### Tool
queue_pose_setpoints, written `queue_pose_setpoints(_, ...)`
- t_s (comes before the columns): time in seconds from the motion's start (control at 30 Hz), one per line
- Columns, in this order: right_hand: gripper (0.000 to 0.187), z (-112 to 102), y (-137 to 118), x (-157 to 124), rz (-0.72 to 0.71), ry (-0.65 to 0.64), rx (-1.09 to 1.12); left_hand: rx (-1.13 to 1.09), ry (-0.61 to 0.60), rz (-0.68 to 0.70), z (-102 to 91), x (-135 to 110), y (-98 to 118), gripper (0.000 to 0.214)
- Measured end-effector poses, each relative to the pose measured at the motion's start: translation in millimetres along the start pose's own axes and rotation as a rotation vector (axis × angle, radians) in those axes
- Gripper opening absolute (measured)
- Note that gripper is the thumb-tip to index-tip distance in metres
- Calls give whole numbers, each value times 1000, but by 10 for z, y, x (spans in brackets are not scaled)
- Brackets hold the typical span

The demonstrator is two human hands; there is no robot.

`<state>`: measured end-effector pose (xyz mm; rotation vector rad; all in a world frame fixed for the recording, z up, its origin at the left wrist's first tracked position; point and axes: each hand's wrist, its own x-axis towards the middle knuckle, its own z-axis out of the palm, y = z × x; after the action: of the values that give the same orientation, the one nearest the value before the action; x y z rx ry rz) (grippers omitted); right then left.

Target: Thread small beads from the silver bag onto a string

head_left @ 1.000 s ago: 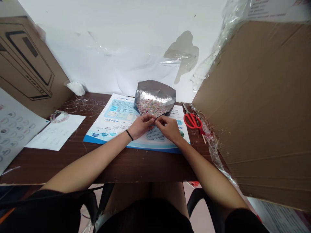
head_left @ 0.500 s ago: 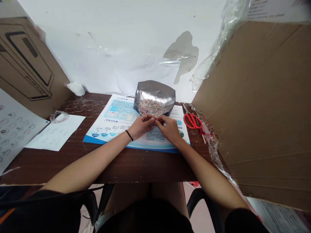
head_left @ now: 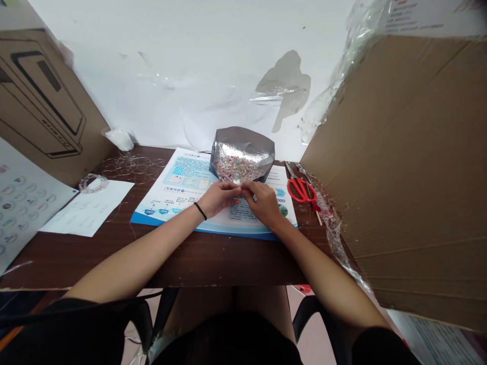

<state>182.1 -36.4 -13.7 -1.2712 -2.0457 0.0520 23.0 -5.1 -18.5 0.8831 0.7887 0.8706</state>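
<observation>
Both hands have slid slightly down and away from the pouch since the earlier frame, and a tiny white bit now shows just above their fingertips.

In the head view, the left hand (head_left: 218,198) and right hand (head_left: 264,203) are together just in front of a silver foil pouch (head_left: 242,153), fingertips meeting. Whatever lies between them is hidden, so I cannot tell whether they are clamped on anything. The white bit (head_left: 236,181) sits at the pouch's lower edge, probably a bead. The pouch stands on a printed blue-bordered leaflet (head_left: 182,175) and shows many small multicoloured pieces through its clear face. A black hair tie (head_left: 200,211) circles the left wrist.

Right of the pouch lie red-handled scissors (head_left: 302,190), beside a cardboard box (head_left: 399,167). Left of it, on a dark wooden desk (head_left: 76,258), are tangled fine threads (head_left: 131,167), a white paper sheet (head_left: 87,210) and a small beaded loop (head_left: 93,183).
</observation>
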Motion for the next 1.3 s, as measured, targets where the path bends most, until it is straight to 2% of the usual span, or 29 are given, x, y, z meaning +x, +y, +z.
queue_pose_setpoints(0.2, 22, -9, 12, 17, -47, 5, -26, 67, 44, 29, -1, -30, 9, 18)
queue_pose_setpoints(0.47, 17, -44, 1, 44, -57, 2, -9, 168, 8, 76, 42, -63, 4, 21)
queue_pose_setpoints(0.63, 14, -26, 13, 39, -50, -3, -60, 113, 19, 118, 48, -59, 39, 19)
queue_pose_setpoints(0.8, 13, -14, 15, 34, -28, -82, -96, 9, 227, 224, 33, -50, 185, 12)
queue_pose_setpoints(0.93, 12, 7, 23, 28, -26, -114, -117, 61, 394, 268, -38, -25, 287, 10)
queue_pose_setpoints(1.03, 13, 14, 39, 24, -29, -129, -144, 143, 527, 415, -137, 23, 336, 11)
queue_pose_setpoints(1.13, 13, 6, 55, 24, -35, -142, -163, 130, 628, 529, -242, 70, 398, 14)
queue_pose_setpoints(1.3, 13, -9, 67, 20, -38, -142, -208, 19, 797, 544, -392, 104, 525, 15)
